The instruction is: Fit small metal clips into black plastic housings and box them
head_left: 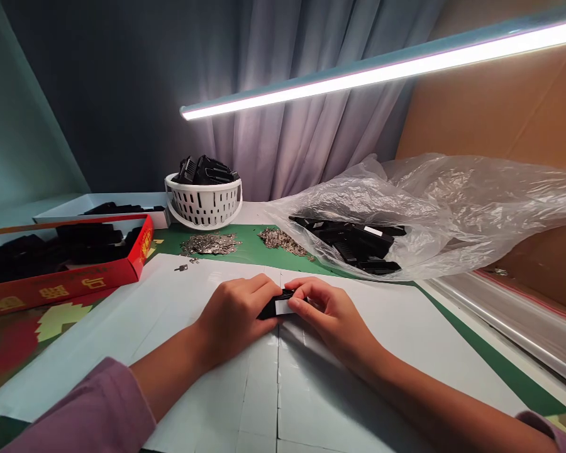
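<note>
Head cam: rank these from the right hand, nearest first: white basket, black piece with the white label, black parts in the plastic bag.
1. Black piece with the white label: in the fingers of the right hand, mid-table.
2. Black parts in the plastic bag: straight ahead, slightly right.
3. White basket: farthest, ahead and to the left.

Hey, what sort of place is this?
Probably a makeshift assembly bench: a white basket of black plastic parts, piles of small metal pieces, and a clear plastic bag of more parts.

The left hand (pixel 233 318) and right hand (pixel 332 318) curl inward, close together, palms down.
</note>
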{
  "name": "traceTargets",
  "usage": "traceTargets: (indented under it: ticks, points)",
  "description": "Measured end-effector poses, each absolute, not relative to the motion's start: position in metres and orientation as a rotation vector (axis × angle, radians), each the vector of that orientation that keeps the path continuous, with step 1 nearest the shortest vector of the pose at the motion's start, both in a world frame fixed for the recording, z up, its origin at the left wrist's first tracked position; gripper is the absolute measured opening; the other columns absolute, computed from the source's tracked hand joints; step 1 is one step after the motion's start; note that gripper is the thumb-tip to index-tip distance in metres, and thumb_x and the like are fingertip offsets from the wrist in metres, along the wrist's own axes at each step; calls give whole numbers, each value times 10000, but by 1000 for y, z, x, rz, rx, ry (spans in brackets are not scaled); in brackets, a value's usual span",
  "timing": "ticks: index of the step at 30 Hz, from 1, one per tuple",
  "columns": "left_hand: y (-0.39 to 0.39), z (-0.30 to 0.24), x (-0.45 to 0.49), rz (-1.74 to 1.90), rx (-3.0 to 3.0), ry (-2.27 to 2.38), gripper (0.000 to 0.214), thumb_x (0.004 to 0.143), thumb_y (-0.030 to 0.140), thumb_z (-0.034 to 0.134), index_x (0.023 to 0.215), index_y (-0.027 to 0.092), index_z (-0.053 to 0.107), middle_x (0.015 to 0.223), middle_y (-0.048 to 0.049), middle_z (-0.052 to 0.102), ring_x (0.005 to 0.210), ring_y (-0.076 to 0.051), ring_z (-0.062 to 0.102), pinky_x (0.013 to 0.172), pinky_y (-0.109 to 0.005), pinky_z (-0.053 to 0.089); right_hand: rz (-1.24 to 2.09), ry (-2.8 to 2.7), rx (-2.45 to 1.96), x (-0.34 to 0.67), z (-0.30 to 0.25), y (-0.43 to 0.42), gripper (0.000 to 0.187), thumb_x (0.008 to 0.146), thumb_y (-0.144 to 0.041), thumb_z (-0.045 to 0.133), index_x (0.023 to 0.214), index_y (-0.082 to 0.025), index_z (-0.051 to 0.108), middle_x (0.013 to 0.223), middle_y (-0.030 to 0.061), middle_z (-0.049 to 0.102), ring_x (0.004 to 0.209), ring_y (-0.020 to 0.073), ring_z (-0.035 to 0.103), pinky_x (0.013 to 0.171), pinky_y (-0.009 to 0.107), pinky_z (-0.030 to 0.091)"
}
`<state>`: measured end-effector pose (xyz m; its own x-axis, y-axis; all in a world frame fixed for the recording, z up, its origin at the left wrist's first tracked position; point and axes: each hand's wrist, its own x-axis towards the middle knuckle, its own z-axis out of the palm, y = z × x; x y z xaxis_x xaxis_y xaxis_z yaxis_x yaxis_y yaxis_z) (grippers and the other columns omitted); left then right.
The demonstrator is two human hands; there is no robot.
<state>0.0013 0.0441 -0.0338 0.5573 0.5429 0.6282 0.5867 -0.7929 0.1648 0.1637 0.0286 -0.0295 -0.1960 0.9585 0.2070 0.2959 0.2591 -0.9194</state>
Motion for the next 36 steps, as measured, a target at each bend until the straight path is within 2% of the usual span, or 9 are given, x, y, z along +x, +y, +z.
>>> traceTargets:
  ticks: [5, 9, 22, 30, 36]
  points:
    - [44, -35, 1, -1229, -2708, -855, 183, 648, 95, 616, 800, 127, 520, 784, -48, 594, 715, -151, 557, 621, -255, 478, 740, -1749, -1090, 166, -30, 26, 104, 699, -221, 530, 616, -158, 535, 878, 33, 550, 864, 148, 493, 780, 287, 350]
    - [42, -36, 0, -1320, -2675, -824, 206, 642, 97, 628, 808, 122, 509, 806, -60, 575, 754, -150, 546, 642, -250, 479, 615, -1779, -1026, 167, -31, 24, 91, 699, -213, 548, 623, -162, 542, 898, 37, 544, 866, 147, 497, 772, 286, 364]
    - [41, -33, 2, -1382, -2615, -756, 199, 638, 63, 600, 796, 123, 493, 796, -64, 571, 733, -152, 548, 604, -247, 484, 497, -1813, -911, 167, -31, 23, 80, 705, -185, 548, 633, -162, 524, 877, 47, 537, 832, 149, 509, 733, 287, 395]
    - [38, -33, 0, -1367, -2599, -687, 201, 647, 70, 590, 810, 138, 493, 808, -54, 564, 709, -152, 543, 608, -272, 486, 307, -1840, -886, 164, -29, 19, 127, 691, -153, 540, 586, -164, 469, 806, 30, 545, 784, 147, 501, 692, 281, 393]
    - [38, -34, 0, -1379, -2554, -616, 124, 692, 92, 554, 799, 128, 503, 781, -55, 549, 701, -141, 530, 617, -260, 481, 259, -1800, -872, 161, -32, 17, 139, 697, -161, 525, 586, -168, 441, 808, 34, 543, 793, 155, 492, 697, 299, 384]
